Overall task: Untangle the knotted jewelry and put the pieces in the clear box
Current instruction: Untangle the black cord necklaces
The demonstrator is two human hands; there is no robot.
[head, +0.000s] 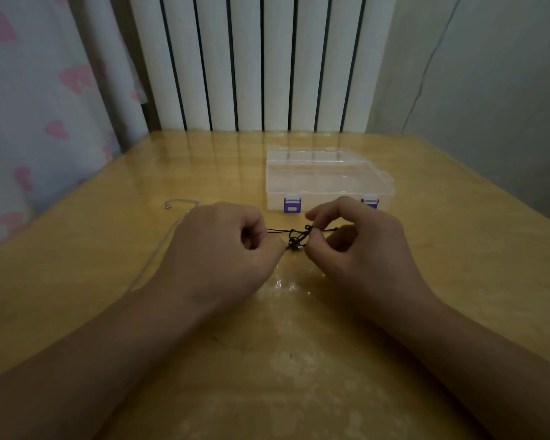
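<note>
A knotted black cord with small beads (pixel 294 239) is stretched between my two hands just above the wooden table (pixel 458 249). My left hand (pixel 223 249) grips the cord's left end with curled fingers. My right hand (pixel 356 242) pinches the knot's right side between thumb and fingertips. A thin silver chain (pixel 169 223) lies on the table to the left, running from its clasp down behind my left hand. The clear box (pixel 329 179) with purple latches sits closed just behind my hands.
A white ribbed radiator (pixel 261 58) stands behind the table's far edge. A curtain with pink hearts (pixel 45 106) hangs at the left, a grey wall (pixel 489 90) at the right.
</note>
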